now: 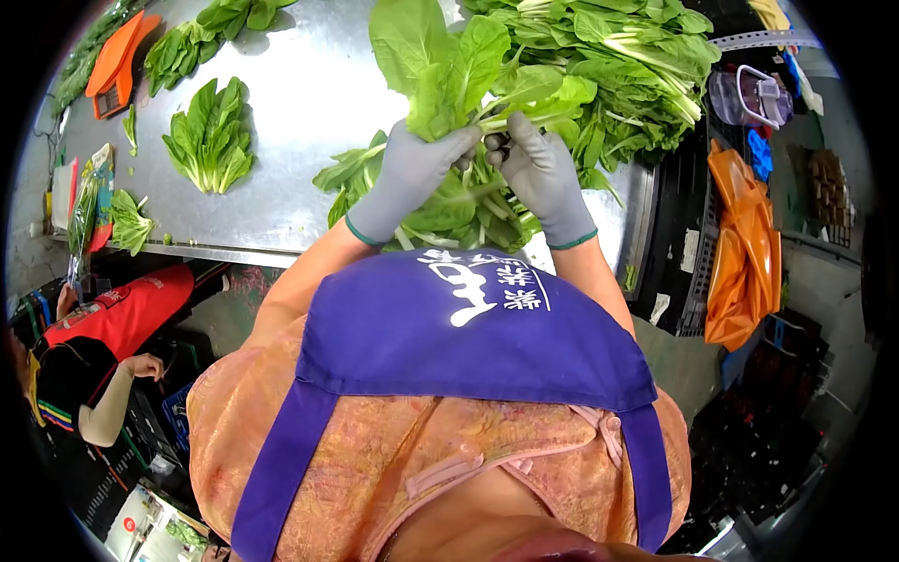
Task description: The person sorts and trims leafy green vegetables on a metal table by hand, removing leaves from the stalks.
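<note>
Both hands wear grey gloves with green cuffs. My left hand (417, 169) is closed around the base of a bunch of leafy greens (449, 75), whose broad leaves spread upward over the metal table (300, 103). Close beside it, my right hand (543, 169) has its thumb and fingers pinched near the pale stems; what lies between them is too small to make out. Loose greens (449, 206) lie below and between the hands. Behind the right hand rises a large pile of greens (627, 75).
A separate bunch (211, 136) and an orange basket (117, 66) are at the left of the table. A co-worker in a red apron (122, 314) stands at the lower left. At the right are an orange plastic bag (740, 248) and a clear jug (744, 96).
</note>
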Available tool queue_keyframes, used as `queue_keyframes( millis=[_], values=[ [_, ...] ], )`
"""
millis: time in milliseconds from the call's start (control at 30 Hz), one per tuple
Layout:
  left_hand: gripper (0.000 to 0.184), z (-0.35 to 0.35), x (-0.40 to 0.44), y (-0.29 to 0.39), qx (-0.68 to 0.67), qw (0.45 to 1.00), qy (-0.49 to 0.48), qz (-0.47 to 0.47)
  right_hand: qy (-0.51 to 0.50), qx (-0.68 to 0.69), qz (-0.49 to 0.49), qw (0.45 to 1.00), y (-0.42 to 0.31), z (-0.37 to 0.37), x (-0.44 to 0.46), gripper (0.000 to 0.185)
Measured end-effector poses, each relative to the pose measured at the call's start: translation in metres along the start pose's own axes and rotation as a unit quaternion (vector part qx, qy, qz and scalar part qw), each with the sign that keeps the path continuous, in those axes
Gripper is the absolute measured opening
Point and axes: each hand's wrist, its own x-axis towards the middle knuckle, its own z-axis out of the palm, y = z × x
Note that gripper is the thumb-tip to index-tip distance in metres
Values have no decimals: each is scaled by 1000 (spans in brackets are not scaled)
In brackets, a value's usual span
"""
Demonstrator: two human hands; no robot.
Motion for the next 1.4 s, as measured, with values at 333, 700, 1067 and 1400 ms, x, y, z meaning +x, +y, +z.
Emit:
queue_keyframes(
  millis=[333,700,1067,1400],
  values=[
    [29,-4,12,-21,179,971,7,158,17,-30,-41,999,2,0,-1,27],
    [18,-2,6,-14,-4,999,14,41,39,30,-73,996,2,-9,6,22],
    [37,-66,-3,17,146,986,61,-59,94,-406,23,909,-45,-7,-12,32],
    [32,-17,2,9,150,977,-152,10,-8,-606,-91,790,-18,27,4,51]
  ],
)
